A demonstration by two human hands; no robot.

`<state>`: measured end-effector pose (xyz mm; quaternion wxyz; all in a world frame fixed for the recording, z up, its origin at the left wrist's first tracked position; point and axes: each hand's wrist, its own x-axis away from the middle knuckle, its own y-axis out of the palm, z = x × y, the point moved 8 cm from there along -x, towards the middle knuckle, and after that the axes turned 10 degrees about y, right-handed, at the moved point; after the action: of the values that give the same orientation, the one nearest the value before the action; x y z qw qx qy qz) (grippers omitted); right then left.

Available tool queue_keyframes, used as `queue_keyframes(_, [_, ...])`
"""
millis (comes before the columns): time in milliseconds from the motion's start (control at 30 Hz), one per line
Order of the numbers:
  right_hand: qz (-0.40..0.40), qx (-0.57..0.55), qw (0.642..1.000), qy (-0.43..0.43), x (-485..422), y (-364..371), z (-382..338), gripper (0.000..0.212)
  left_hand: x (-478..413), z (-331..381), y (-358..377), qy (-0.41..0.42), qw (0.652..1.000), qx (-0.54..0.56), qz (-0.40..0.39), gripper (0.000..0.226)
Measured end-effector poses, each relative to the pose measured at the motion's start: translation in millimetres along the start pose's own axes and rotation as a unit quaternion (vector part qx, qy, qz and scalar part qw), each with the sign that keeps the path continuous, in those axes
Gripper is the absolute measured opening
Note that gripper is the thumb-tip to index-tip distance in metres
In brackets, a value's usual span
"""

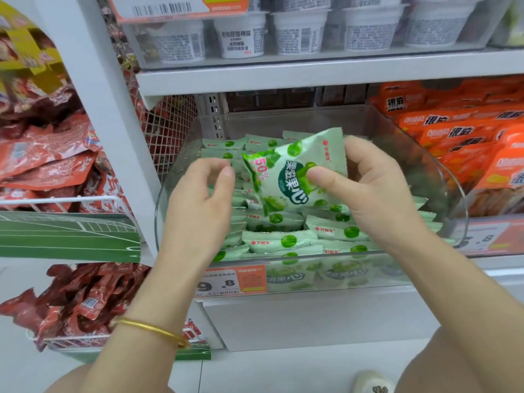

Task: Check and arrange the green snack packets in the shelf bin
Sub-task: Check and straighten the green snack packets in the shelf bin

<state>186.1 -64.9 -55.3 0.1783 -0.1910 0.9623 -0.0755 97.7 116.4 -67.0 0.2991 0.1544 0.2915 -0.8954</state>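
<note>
A clear plastic shelf bin point(442, 177) holds several pale green snack packets point(283, 239) lying flat in rows. My right hand point(371, 191) holds one green packet point(283, 180) up above the pile, tilted, with its printed front facing me and my thumb pressed on its middle. My left hand point(198, 199) hovers just left of that packet with its fingers curled and slightly apart; its fingertips sit close to the packet's left edge, and I cannot tell whether they touch it. A gold bangle circles my left wrist.
Orange snack packs point(465, 143) fill the bin to the right. Red packets point(42, 154) hang in wire racks on the left. White cups point(241, 38) stand on the shelf above. A price tag point(226, 282) reading 9.8 sits on the bin's front.
</note>
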Motion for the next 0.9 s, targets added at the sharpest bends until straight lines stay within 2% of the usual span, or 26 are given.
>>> queue_keyframes(100, [-0.011, 0.060, 0.998, -0.011, 0, 5, 2, 0.010, -2, -3, -6, -0.003, 1.000, -0.011, 0.010, 0.025])
queue_keyframes(233, [-0.041, 0.159, 0.985, -0.046, 3, 17, -2, 0.020, -1, -7, -5, -0.010, 0.999, -0.035, -0.008, 0.028])
queue_keyframes(333, [-0.057, 0.259, 0.959, -0.103, 4, 30, -12, 0.029, 0, -4, -4, -0.007, 1.000, -0.025, -0.011, 0.025])
queue_keyframes(467, [-0.106, 0.349, 0.923, -0.123, -3, 44, -18, 0.021, 0, 3, -3, 0.009, 1.000, -0.007, -0.012, 0.020])
queue_keyframes(700, [-0.116, 0.388, 0.905, -0.126, -6, 47, -21, 0.022, 0, 9, 2, 0.053, 0.998, -0.022, -0.032, 0.016])
queue_keyframes(834, [-0.168, 0.454, 0.864, -0.139, 2, 73, -11, 0.026, -1, 7, 0, 0.053, 0.998, -0.022, -0.032, 0.019])
queue_keyframes(900, [-0.165, 0.453, 0.865, -0.139, 3, 74, -9, 0.029, 0, 6, -1, 0.054, 0.998, -0.024, -0.038, 0.019])
